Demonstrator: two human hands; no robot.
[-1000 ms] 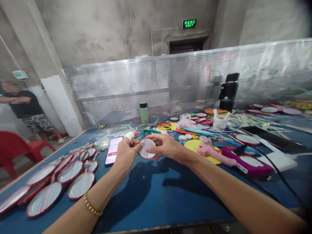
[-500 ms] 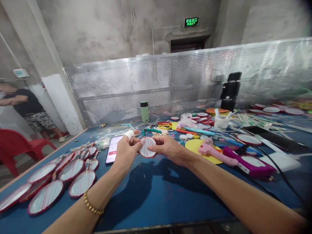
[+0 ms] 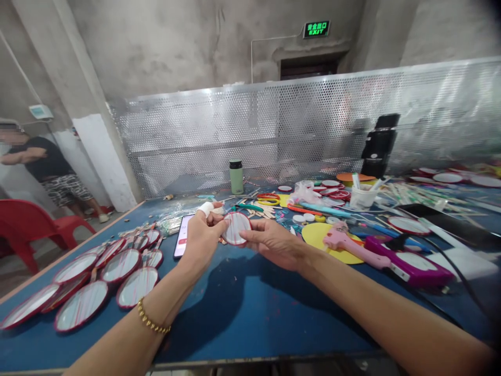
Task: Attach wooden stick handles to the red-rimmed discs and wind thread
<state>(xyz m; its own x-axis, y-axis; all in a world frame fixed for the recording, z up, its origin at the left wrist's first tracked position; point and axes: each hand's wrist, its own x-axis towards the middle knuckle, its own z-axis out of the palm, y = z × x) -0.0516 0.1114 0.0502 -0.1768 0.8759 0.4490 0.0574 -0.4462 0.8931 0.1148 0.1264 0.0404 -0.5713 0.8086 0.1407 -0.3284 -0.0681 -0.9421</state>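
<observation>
A small round white disc with a red rim (image 3: 236,228) is held above the blue table, with thin pink lines across its face. My left hand (image 3: 204,230), a white wrap on one finger, pinches its left edge. Gripping the right edge is my right hand (image 3: 272,241), thumb on the front and fingers behind. Behind my left wrist lies a phone (image 3: 181,241) with its screen lit. To the left, several larger red-rimmed discs with sticks (image 3: 81,307) lie overlapping on the table.
A green bottle (image 3: 236,177) and a black bottle (image 3: 379,146) stand by the perforated metal screen (image 3: 188,136). At right are a pink glue gun (image 3: 354,248), a purple device (image 3: 409,263) with cables and a white cup of pens (image 3: 362,198). Someone stands far left near a red chair (image 3: 35,230).
The disc has turned slightly between my hands, and my right fingers sit a little lower on its edge. The whole view has shifted slightly as the camera moved.
</observation>
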